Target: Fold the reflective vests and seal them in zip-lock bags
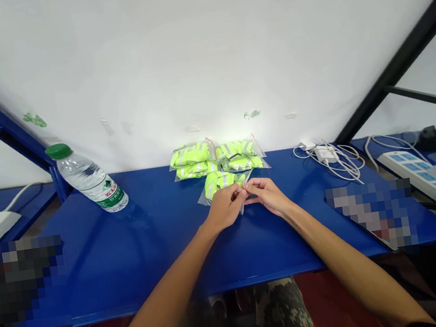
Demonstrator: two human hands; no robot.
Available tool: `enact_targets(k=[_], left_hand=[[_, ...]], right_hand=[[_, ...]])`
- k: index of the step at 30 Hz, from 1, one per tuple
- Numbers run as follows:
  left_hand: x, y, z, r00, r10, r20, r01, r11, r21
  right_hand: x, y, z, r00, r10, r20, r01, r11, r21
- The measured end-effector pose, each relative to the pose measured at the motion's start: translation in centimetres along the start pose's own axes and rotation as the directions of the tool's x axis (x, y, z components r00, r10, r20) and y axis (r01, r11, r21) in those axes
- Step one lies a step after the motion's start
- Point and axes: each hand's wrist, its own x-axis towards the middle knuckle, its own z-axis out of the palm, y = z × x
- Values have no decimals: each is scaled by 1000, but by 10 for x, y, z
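Observation:
Both my hands meet at the edge of a clear plastic bag (213,183) with a folded neon-yellow item with grey stripes inside. My left hand (227,204) pinches the bag's near right edge between thumb and fingers. Beside it, my right hand (268,194) pinches the same edge, its fingertips almost touching the left ones. Part of the bag is hidden behind my fingers. Just behind lie similar filled bags in two stacks, a left stack (193,161) and a right stack (240,155), against the wall.
A water bottle (92,180) with a green cap stands on the blue table (168,268) at left. White cables with a charger (326,155) lie at right, near a blurred flat object (371,215). A power strip (431,177) is farther right.

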Motion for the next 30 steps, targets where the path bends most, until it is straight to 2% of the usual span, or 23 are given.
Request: enact_targets(k=[9,11,15,17,20,24,30], left_hand=[[-2,-3,9,993,-27,-116,18,997,-74],[-4,-4,13,979,-38,-198,21,996,-84],[-6,-5,19,914,-57,-401,14,994,-109],[-7,-6,21,923,-30,-384,-5,996,-91],[-8,-7,21,961,13,-276,-27,999,-46],[-7,-9,21,974,40,-224,-40,999,5],[-6,-11,20,968,55,-246,-50,998,24]], right_hand=[[0,4,1,996,-91,8,91,994,-52],[-1,5,0,993,-120,-4,119,989,-92],[-3,7,1,986,-164,-26,158,976,-151],[-4,6,1,991,-131,-4,129,976,-174],[-4,4,2,994,-96,58,105,978,-183],[-3,4,3,991,-83,101,95,988,-121],[-1,6,6,997,-67,-49,60,991,-118]])
